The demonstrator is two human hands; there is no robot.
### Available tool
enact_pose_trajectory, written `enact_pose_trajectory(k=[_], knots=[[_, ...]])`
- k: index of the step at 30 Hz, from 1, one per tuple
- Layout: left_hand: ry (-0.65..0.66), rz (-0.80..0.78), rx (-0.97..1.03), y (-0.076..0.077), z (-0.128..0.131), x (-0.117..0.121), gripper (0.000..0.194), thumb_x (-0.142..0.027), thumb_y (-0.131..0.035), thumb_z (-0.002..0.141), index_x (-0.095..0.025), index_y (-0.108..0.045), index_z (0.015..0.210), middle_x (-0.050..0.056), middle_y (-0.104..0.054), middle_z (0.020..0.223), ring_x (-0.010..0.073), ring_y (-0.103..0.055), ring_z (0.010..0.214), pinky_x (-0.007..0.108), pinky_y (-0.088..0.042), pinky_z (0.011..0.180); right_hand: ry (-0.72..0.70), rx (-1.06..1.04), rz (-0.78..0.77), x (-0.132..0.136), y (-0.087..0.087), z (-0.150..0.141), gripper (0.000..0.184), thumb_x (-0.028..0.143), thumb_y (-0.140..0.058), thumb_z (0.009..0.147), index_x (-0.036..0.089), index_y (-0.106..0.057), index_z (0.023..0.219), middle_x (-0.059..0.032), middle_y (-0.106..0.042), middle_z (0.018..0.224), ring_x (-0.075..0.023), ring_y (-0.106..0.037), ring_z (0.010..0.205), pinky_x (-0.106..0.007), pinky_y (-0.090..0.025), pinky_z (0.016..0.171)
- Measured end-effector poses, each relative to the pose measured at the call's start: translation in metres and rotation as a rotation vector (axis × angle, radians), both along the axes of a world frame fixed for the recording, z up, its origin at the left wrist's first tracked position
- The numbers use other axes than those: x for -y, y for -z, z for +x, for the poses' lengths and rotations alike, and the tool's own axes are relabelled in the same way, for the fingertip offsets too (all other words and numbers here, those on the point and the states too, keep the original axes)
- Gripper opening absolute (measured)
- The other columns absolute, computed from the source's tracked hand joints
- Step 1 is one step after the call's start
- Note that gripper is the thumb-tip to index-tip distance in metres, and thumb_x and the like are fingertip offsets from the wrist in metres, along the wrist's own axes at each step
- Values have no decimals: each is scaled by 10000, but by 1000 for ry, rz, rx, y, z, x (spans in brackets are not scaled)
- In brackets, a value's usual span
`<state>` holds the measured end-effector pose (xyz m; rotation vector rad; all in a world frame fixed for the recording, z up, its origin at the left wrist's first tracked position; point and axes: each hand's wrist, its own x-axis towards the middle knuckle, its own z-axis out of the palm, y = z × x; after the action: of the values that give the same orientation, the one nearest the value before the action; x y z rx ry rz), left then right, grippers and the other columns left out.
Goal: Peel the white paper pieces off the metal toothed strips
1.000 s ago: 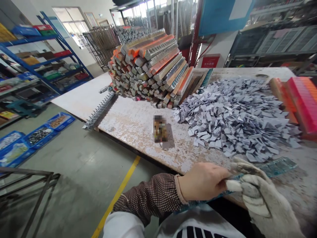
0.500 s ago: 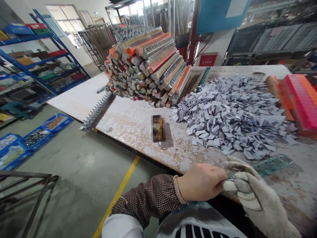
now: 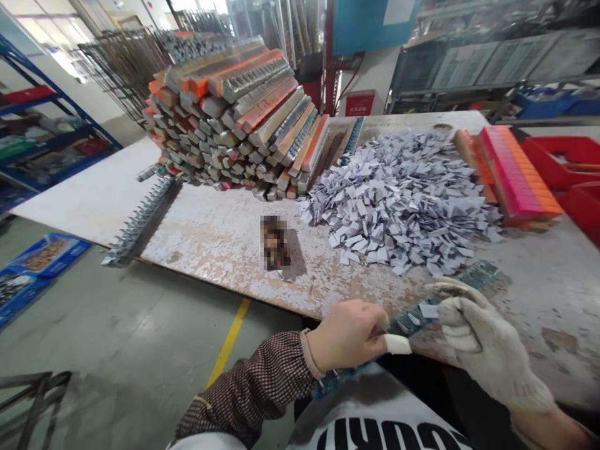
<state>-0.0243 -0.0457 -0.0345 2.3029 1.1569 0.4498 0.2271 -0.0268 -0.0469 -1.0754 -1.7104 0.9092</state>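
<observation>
My left hand (image 3: 349, 334) is bare, with a white covering (image 3: 397, 344) on the thumb. Its fingers are curled over a long teal bar (image 3: 478, 274) that slants from my lap up across the table edge. A few small white pieces (image 3: 413, 319) stand out of slots along the bar between my hands. My right hand (image 3: 478, 340) wears a white knitted glove. Its fingertips are pinched at another small white piece (image 3: 428, 310) over the bar; the glove partly hides the grip.
Behind the bar lies a heap of white pieces (image 3: 398, 200). Many long bars are stacked in a pile (image 3: 234, 125) at the back left. A toothed bar (image 3: 140, 225) lies along the left edge. Pink and orange blocks (image 3: 515, 175) and red bins (image 3: 562, 159) are on the right.
My hands have moved apart, uncovering the bar with white pieces between them. The left hand shifted left and slightly up. The whole view has turned to the right.
</observation>
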Motion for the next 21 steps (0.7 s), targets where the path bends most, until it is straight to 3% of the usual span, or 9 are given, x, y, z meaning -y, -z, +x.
enact_pose_trajectory(k=[1, 3, 4, 6, 8, 9, 13, 21], knots=[[-4, -21, 16, -1, -3, 2, 312, -486, -707, 953, -192, -622, 1016, 32, -726, 948, 205, -682, 877, 288, -500, 770, 25, 30, -2, -3, 0, 5, 325, 387, -394, 1058, 327, -600, 1303, 37, -477, 569, -165, -346, 328, -294, -282, 261], [-2, -56, 23, -3, -8, 7, 457, -591, -715, 920, -188, -612, 1109, 69, -715, 1056, 242, -672, 971, 337, -524, 856, 102, 173, 89, -5, 3, 12, 310, 365, -378, 1062, 291, -595, 1271, 27, -516, 597, -185, -437, 380, -327, -405, 331], [5, -71, 13, -3, -9, 9, 511, -620, -720, 903, -186, -605, 1147, 90, -703, 1111, 263, -662, 1017, 365, -529, 893, 138, 249, 147, -4, 5, 14, 267, 357, -417, 1049, 278, -614, 1211, 3, -569, 645, -209, -538, 463, -360, -498, 415], [30, -106, -24, -2, -10, 12, 568, -621, -728, 890, -184, -586, 1223, 118, -673, 1195, 297, -639, 1088, 411, -532, 943, 174, 363, 238, -3, 9, 14, 116, 324, -534, 997, 273, -639, 994, -64, -688, 832, -279, -713, 806, -439, -616, 685], [61, -144, -69, 0, -9, 14, 553, -554, -720, 910, -184, -559, 1288, 128, -649, 1245, 312, -620, 1132, 440, -533, 974, 177, 457, 343, -2, 14, 12, 133, 258, -603, 958, 260, -592, 825, -93, -730, 1042, -324, -683, 1139, -499, -587, 923], [74, -158, -89, 1, -8, 14, 535, -516, -710, 920, -184, -547, 1308, 130, -641, 1259, 315, -614, 1143, 449, -534, 982, 167, 518, 410, -2, 16, 11, 163, 221, -609, 955, 251, -571, 799, -98, -729, 1099, -329, -651, 1215, -516, -558, 985], [92, -199, -115, 3, -7, 14, 514, -451, -686, 931, -195, -518, 1343, 128, -623, 1288, 313, -613, 1147, 458, -544, 984, 113, 690, 595, -8, 21, 16, 122, 140, -615, 958, 224, -582, 877, -112, -715, 1110, -313, -641, 1234, -516, -526, 1038], [85, -253, -91, 3, -7, 13, 508, -430, -696, 913, -205, -509, 1328, 118, -615, 1286, 308, -628, 1146, 451, -554, 979, 69, 799, 574, -19, 18, 19, 99, 154, -580, 928, 209, -638, 871, -127, -719, 1111, -334, -631, 1249, -528, -509, 1068]])
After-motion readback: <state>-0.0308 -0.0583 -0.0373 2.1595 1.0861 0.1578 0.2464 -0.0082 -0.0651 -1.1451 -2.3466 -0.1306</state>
